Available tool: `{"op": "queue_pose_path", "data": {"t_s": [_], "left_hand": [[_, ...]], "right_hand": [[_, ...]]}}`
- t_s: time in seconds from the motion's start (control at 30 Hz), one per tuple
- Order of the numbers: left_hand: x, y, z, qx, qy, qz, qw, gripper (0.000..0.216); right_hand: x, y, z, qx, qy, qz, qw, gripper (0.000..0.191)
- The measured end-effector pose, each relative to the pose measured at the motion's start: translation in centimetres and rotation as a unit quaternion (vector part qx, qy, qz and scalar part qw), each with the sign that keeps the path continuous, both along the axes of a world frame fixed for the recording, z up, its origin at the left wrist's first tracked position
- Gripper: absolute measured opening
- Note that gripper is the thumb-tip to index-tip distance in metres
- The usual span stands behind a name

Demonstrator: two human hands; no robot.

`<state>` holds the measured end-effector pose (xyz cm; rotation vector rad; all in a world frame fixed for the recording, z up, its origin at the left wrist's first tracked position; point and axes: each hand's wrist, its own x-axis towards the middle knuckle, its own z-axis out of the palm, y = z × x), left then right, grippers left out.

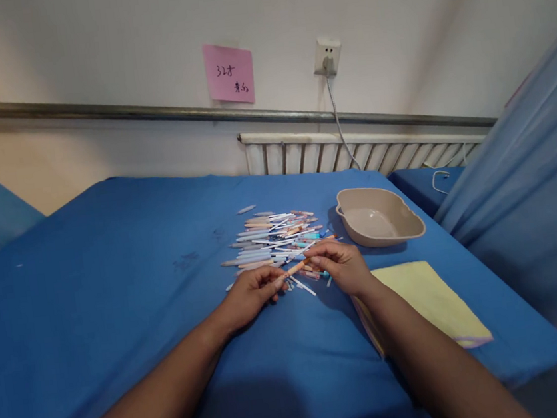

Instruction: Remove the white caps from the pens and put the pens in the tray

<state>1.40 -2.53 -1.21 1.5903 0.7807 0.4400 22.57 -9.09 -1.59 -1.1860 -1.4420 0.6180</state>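
An orange pen spans the gap between my two hands, slightly tilted up to the right. My left hand pinches its left end between thumb and fingers. At the other end, my right hand grips it with the fingertips. Just beyond the hands lies a loose pile of pen parts: grey, blue and orange barrels, thin white sticks and some teal pieces. Part of the pile is hidden behind my fingers.
A beige plastic basin stands right of the pile. A folded yellow cloth lies under my right forearm. Blue sheeting covers the table. Behind are a radiator, a metal pipe and a plugged-in cable; a blue curtain hangs at right.
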Motion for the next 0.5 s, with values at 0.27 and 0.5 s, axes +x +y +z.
{"op": "queue_pose_path", "data": {"t_s": [0.27, 0.5], "left_hand": [[0.02, -0.43, 0.16, -0.022, -0.003, -0.014, 1.000, 0.025], [0.16, -0.55, 0.19, -0.040, -0.005, -0.020, 0.999, 0.029]], "right_hand": [[-0.89, -0.01, -0.14, -0.095, 0.127, -0.012, 0.987, 0.020], [-0.48, 0.07, -0.26, -0.098, 0.122, -0.001, 0.988, 0.032]]}}
